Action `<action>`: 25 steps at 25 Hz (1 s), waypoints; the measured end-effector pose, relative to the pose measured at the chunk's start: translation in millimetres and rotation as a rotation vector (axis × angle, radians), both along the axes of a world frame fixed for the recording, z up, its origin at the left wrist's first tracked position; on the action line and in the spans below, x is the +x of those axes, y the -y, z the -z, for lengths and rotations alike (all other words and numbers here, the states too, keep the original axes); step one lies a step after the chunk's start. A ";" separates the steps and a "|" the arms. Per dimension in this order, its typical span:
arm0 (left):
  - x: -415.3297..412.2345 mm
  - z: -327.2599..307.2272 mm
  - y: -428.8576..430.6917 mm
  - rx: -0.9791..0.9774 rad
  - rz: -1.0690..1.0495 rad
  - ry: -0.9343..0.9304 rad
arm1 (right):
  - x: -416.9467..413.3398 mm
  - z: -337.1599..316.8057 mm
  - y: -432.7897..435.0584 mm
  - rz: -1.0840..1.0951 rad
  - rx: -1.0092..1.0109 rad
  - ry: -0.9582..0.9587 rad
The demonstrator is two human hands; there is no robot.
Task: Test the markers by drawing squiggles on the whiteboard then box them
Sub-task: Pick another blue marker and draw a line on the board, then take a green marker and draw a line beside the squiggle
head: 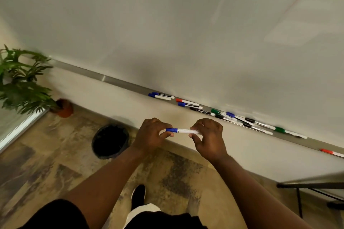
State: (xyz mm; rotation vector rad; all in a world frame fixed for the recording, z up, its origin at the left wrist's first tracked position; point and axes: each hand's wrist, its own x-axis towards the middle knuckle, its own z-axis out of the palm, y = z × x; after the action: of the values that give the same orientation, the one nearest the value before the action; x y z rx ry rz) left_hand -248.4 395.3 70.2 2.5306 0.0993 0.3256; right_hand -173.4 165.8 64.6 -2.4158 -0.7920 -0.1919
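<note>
A person stands facing a whiteboard [167, 33], seen from above through a head-worn camera. Just below the board's metal tray [119, 81], both hands hold one marker [186, 131] level and crosswise. The left hand [150, 134] has its thumb and curled fingers pinched round the blue cap [171, 129]. The right hand [208, 134] pinches the white barrel between thumb and curled fingertips. The cap sits fully on.

A row of other markers [202, 111] lies on the tray, with blue, red, black and green caps. The board above the tray shows no squiggles, only a faint reddish line far up at its right. Well below the tray, on the floor, stands a dark bin [110, 141]; off the tray's left end stands a potted plant [22, 83]. No box is in view.

The step in hand looks like uncapping for a test. The next move likely calls for a straight pull apart along the marker's length — cap kept in the left hand — then lifting the tip to the board above the tray.
</note>
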 end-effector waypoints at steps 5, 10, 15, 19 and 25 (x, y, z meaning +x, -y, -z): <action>-0.7 16.9 -58.4 -0.023 0.054 -0.037 | 2.0 7.1 -58.3 -0.033 -0.019 -0.012; 4.4 27.4 -163.9 0.008 0.118 -0.068 | 4.4 22.6 -166.0 -0.046 -0.062 -0.071; -2.8 36.0 -273.5 0.120 0.067 -0.045 | 5.6 39.8 -285.4 -0.091 -0.121 -0.130; -14.2 57.6 -345.9 0.092 -0.065 -0.167 | 12.5 46.4 -368.2 -0.148 -0.208 -0.214; -24.1 75.0 -423.1 0.125 -0.144 -0.242 | 22.6 66.6 -453.3 -0.263 -0.260 -0.211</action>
State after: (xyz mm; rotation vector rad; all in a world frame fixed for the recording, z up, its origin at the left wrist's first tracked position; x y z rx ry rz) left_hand -272.5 818.4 -4.8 2.6837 0.3669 0.0822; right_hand -150.8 619.1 -2.0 -2.4830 -1.0783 0.2804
